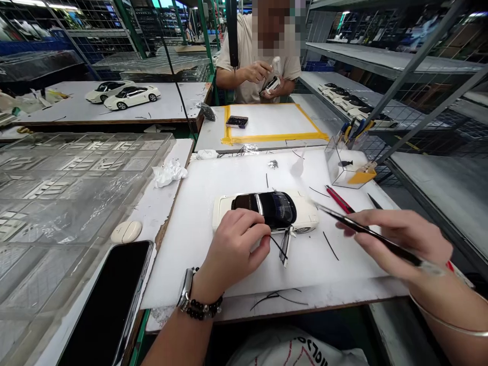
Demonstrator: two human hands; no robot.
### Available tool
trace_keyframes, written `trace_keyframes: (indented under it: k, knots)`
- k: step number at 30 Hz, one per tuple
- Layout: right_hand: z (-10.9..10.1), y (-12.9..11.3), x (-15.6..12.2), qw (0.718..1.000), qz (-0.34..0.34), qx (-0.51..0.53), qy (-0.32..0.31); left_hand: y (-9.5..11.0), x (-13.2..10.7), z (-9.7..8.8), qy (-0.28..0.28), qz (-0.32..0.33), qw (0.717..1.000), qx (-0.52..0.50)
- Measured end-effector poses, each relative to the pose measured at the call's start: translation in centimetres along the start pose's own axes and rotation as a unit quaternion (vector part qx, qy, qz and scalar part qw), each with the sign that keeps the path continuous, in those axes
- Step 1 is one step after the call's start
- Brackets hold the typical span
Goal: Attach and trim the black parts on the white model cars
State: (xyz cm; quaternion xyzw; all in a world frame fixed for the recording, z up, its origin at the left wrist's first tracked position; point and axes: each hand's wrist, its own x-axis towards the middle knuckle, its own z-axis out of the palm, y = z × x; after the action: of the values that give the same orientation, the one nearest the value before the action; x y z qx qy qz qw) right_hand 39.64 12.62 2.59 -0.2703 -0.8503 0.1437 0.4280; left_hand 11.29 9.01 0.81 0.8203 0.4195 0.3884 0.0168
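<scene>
A white model car (305,211) with a black roof stands on the white foam sheet, one door (286,249) swung open toward me. My left hand (238,244) covers part of the car's near side. Its thumb and fingertips pinch a thin black strip (279,246), which trails across the open door. To the right, my right hand (400,236) grips dark pointed tweezers (375,235), their tips over the car's front end. Several loose black strips lie around the car, one of them a black strip (331,246) right of the door.
A red pen-like tool (339,199) lies behind the tweezers, near a clear tool holder (348,168). At left are a phone (109,305), a cream oval case (126,232) and compartment trays (76,203). A co-worker (263,61) opposite handles a small white part. More model cars (131,96) stand behind.
</scene>
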Motion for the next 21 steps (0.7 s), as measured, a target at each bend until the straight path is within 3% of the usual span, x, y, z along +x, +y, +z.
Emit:
trace_keyframes:
  k: [3, 7, 9, 11, 13, 17, 19, 21]
  knots:
    - [-1.5, 2.5, -1.4, 0.95, -0.069, -0.294, -0.076, 0.1, 0.0, -0.1, -0.007, 0.016, 1.0, -0.018]
    - [-2.8, 5.1, -3.9, 0.899, -0.046, -0.38, -0.21, 0.6, -0.3, -0.1, -0.023, 0.013, 0.998, -0.054]
    - [-3.7, 5.5, -5.3, 0.882, -0.009, -0.403, -0.246, 1.0, -0.9, 0.2, -0.018, 0.001, 0.998, -0.065]
    - [-5.1, 5.7, -7.0, 0.867, 0.081, -0.437, -0.226, 1.5, -1.7, 0.8, -0.001, -0.014, 0.997, -0.071]
    - [-6.7, 6.0, -8.9, 0.835, 0.218, -0.464, -0.2, 1.9, -2.5, 1.4, 0.021, -0.028, 0.997, -0.075]
    - [-9.4, 7.2, -12.1, 0.765, 0.456, -0.385, -0.241, 2.5, -3.5, 2.0, 0.048, -0.049, 0.994, -0.083]
    - [-10.1, 7.9, -13.1, 0.736, 0.526, -0.356, -0.234, 2.7, -3.6, 2.0, 0.057, -0.063, 0.991, -0.099]
    - [-10.4, 8.4, -13.5, 0.732, 0.528, -0.383, -0.199, 2.7, -3.6, 1.9, 0.066, -0.082, 0.986, -0.126]
